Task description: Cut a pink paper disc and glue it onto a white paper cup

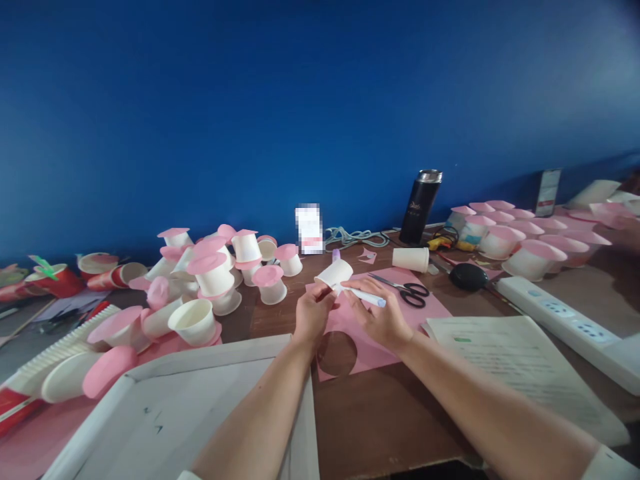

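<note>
A white paper cup (334,273) lies tilted in my left hand (314,313), whose fingers are closed round its lower side. In my right hand (377,317) is a white marker (367,296) with a blue end; its other end points at the cup. Both hands are over a pink paper sheet (385,340) with a round hole cut in it. Black-handled scissors (413,293) rest on the sheet's upper right part. Another white cup (411,259) lies on its side just behind them.
Many cups with pink paper tops (210,267) crowd the left; more (535,259) stand at right. A white box lid (200,393) is front left. A black flask (421,207), a phone (310,229), a power strip (565,320) and a booklet (515,367) are around.
</note>
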Available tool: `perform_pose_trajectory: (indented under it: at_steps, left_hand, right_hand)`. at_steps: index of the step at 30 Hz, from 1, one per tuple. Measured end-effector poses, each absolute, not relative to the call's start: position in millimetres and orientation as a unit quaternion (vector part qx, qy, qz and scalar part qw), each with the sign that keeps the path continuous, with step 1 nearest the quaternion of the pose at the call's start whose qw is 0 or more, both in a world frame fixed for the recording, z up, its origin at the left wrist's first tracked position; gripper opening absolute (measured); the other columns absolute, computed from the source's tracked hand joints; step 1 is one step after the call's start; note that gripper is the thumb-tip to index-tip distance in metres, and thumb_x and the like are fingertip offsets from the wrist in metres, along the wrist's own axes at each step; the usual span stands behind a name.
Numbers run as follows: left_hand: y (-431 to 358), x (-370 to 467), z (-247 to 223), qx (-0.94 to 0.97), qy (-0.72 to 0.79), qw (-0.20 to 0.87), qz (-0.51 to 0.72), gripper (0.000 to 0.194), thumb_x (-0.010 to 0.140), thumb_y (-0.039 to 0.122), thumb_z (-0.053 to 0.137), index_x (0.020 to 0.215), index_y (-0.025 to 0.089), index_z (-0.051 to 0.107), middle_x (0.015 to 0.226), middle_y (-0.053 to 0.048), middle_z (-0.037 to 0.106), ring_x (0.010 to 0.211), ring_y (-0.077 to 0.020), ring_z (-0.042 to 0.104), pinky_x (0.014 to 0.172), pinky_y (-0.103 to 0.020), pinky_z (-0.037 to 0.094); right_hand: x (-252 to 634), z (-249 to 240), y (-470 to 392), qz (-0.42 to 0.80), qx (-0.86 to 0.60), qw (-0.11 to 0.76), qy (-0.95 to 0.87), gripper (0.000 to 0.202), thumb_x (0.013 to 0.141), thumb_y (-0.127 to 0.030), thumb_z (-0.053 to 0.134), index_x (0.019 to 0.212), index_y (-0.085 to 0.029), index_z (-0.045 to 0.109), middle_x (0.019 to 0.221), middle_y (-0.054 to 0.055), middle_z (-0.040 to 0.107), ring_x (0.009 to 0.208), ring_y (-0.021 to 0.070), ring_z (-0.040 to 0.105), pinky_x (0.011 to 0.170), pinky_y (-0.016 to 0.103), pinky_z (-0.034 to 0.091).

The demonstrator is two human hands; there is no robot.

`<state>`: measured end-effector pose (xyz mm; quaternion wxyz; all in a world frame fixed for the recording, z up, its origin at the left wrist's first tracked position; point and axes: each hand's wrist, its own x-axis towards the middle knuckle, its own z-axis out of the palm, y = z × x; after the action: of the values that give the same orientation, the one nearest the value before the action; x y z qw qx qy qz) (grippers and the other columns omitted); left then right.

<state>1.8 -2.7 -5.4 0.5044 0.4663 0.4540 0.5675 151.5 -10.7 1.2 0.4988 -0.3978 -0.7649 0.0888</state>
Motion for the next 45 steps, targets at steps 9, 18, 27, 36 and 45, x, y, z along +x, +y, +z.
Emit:
perform_pose_trajectory:
  at_steps: [9, 18, 27, 36, 45]
  left_hand:
    - [-2, 2, -10, 0.48, 0.455, 0.49, 0.568, 0.016, 0.069, 0.027, 0.069, 0.082, 0.018, 0.074, 0.081, -0.003, 0.068, 0.075, -0.016, 0.062, 0.07, -0.029, 0.053]
    - [-2, 2, -10, 0.499, 0.469, 0.466, 0.56, 0.019, 0.071, 0.024, 0.066, 0.087, 0.019, 0.074, 0.081, -0.003, 0.068, 0.075, -0.0162, 0.062, 0.069, -0.029, 0.053]
    - [-4, 2, -7, 0.493, 0.462, 0.477, 0.562, 0.02, 0.068, 0.023, 0.067, 0.086, 0.019, 0.074, 0.082, -0.004, 0.069, 0.075, -0.0171, 0.062, 0.069, -0.029, 0.051]
    - [-3, 3, -9, 0.389, 0.411, 0.584, 0.582, 0.03, 0.066, 0.028, 0.074, 0.094, 0.018, 0.073, 0.1, -0.006, 0.069, 0.086, -0.0151, 0.06, 0.074, -0.025, 0.047]
    - [-1, 4, -7, 0.327, 0.39, 0.614, 0.603, 0.031, 0.057, 0.026, 0.08, 0.085, 0.016, 0.073, 0.097, -0.006, 0.069, 0.084, -0.0138, 0.061, 0.078, -0.026, 0.045]
  right_hand:
    - [153, 2, -9, 0.085, -0.393, 0.506, -0.763, 0.019, 0.089, -0.025, 0.054, 0.103, -0.023, 0.066, 0.097, 0.007, 0.069, 0.088, 0.0212, 0.065, 0.08, 0.035, 0.053]
    - [154, 3, -10, 0.101, -0.369, 0.496, -0.779, 0.019, 0.087, -0.022, 0.055, 0.103, -0.024, 0.065, 0.097, 0.006, 0.069, 0.088, 0.0204, 0.065, 0.08, 0.035, 0.052]
    - [152, 4, -11, 0.109, -0.358, 0.498, -0.783, 0.02, 0.089, -0.024, 0.054, 0.105, -0.024, 0.064, 0.096, 0.006, 0.069, 0.087, 0.0203, 0.065, 0.078, 0.034, 0.053]
    - [151, 11, -14, 0.065, -0.383, 0.565, -0.728, 0.019, 0.089, -0.022, 0.053, 0.106, -0.024, 0.062, 0.101, 0.007, 0.067, 0.092, 0.0219, 0.062, 0.083, 0.038, 0.05]
    - [152, 11, -12, 0.06, -0.392, 0.57, -0.72, 0.02, 0.09, -0.026, 0.052, 0.106, -0.025, 0.062, 0.103, 0.007, 0.068, 0.091, 0.0231, 0.063, 0.082, 0.039, 0.05]
